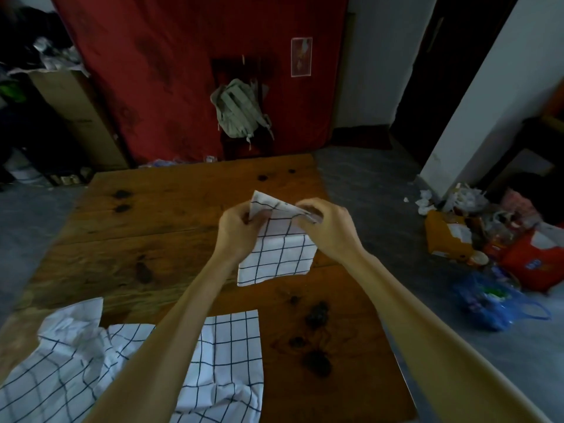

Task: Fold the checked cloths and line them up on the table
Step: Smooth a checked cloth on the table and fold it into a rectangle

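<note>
At the near left of the wooden table (171,209), a heap of unfolded checked cloths (76,361) lies crumpled and spread, running under the left forearm. Further in, the left hand (238,230) pinches the upper left edge of a partly folded checked cloth (277,257), lifted above the table's middle with its lower edge hanging free. The right hand (329,227) grips the cloth's upper right corner, fingers curled closed over it. On the floor at right sits a pile of bags and litter (500,248)
</note>
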Demonstrator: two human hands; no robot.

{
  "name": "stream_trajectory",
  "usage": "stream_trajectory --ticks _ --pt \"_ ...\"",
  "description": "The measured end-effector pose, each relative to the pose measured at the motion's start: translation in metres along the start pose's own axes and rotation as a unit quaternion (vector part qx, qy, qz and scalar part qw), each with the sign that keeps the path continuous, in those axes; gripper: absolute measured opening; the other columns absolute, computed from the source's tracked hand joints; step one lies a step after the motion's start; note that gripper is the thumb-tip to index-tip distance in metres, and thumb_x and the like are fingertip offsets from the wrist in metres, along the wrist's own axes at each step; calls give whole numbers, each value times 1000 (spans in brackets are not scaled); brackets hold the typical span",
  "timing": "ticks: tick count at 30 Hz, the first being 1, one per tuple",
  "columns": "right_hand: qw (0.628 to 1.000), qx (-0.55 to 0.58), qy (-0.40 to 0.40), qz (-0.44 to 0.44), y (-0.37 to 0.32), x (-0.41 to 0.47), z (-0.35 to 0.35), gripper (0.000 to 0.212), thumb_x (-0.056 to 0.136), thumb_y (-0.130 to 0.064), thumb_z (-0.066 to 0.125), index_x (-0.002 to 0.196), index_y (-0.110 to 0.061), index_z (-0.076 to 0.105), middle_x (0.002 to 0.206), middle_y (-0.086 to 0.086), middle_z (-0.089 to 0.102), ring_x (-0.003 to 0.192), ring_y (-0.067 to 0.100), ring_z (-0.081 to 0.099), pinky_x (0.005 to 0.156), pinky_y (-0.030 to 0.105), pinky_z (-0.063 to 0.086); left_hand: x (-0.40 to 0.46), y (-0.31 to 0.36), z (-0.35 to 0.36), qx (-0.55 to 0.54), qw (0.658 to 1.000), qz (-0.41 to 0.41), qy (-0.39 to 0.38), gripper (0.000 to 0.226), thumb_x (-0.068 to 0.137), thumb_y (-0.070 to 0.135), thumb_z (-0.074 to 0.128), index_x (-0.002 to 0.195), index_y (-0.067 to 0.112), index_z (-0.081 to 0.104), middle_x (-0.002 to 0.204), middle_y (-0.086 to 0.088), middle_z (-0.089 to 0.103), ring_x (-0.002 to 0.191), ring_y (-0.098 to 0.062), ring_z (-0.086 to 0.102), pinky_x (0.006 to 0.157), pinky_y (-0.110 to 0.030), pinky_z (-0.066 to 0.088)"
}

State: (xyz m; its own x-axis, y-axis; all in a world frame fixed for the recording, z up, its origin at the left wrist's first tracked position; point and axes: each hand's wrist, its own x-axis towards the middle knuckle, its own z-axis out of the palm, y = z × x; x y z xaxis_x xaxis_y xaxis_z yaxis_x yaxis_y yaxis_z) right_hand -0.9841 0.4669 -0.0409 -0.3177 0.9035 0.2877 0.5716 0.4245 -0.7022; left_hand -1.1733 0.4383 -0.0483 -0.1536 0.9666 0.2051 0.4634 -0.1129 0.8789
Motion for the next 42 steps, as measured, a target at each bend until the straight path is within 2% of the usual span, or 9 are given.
stream_trajectory --ticks 1,3,6,9,16,20,26,35,42 --pt "1000 0 10 11 5 -3 0 19 90 -24 66 109 -18 66 91 -8 67 77 7 62 70 26 54 -2 -1 -3 -40 999 -24 3 12 93 26 59 86 19 67 77 -2 68 64 -15 63 56 -31 52" --pt "999 13 31 20 10 -7 -1 10 90 -24 66 99 -20 70 82 -12 66 72 4 61 66 19 51 -7 -2 -8 -89 995 -47 3 6 91 27 61 92 24 66 89 4 70 79 -9 68 66 -28 56" --pt "997 68 24 35 6 -7 -5 10 89 -26 68 97 -21 71 82 -12 68 72 1 61 63 13 48 -11 4 -12 -104 993 -51 9 3 90 27 61 91 26 64 88 8 69 75 2 67 59 -17 54" --pt "988 143 35 57 0 -4 -11 10 89 -26 68 98 -24 70 90 -12 69 82 -1 63 71 12 50 -9 7 -18 -101 994 -36 32 4 90 26 62 87 28 64 84 11 69 73 3 67 56 -14 52" --pt "969 208 91 101 -4 -1 -16 11 88 -27 68 99 -28 69 94 -15 69 81 -6 63 72 7 48 -8 4 -26 -166 982 -64 64 4 88 26 65 88 25 68 83 12 73 79 -7 70 63 -24 57" --pt "960 233 110 109 -3 -3 -14 10 89 -22 68 97 -26 70 92 -16 69 85 -6 64 72 6 48 -9 0 -26 -205 971 -104 60 8 88 24 64 93 19 69 91 3 74 85 -14 71 68 -31 59" --pt "954 241 121 130 -1 0 -12 12 88 -21 69 98 -25 71 93 -17 69 89 -7 65 73 6 49 -8 1 -26 -188 975 -99 67 13 90 25 63 96 15 68 91 4 71 80 -8 70 59 -20 55" --pt "950 243 124 150 2 -1 -13 18 89 -23 67 106 -23 71 97 -15 70 93 -3 66 78 11 52 -11 5 -29 -149 985 -54 69 17 90 23 61 103 14 67 95 7 69 81 2 66 61 -12 52" --pt "954 235 119 146 3 -2 -15 19 91 -23 65 109 -22 70 94 -21 67 95 -6 64 79 8 50 -13 4 -34 -117 991 -36 60 13 91 26 59 97 20 69 91 8 71 87 -8 68 73 -25 56"
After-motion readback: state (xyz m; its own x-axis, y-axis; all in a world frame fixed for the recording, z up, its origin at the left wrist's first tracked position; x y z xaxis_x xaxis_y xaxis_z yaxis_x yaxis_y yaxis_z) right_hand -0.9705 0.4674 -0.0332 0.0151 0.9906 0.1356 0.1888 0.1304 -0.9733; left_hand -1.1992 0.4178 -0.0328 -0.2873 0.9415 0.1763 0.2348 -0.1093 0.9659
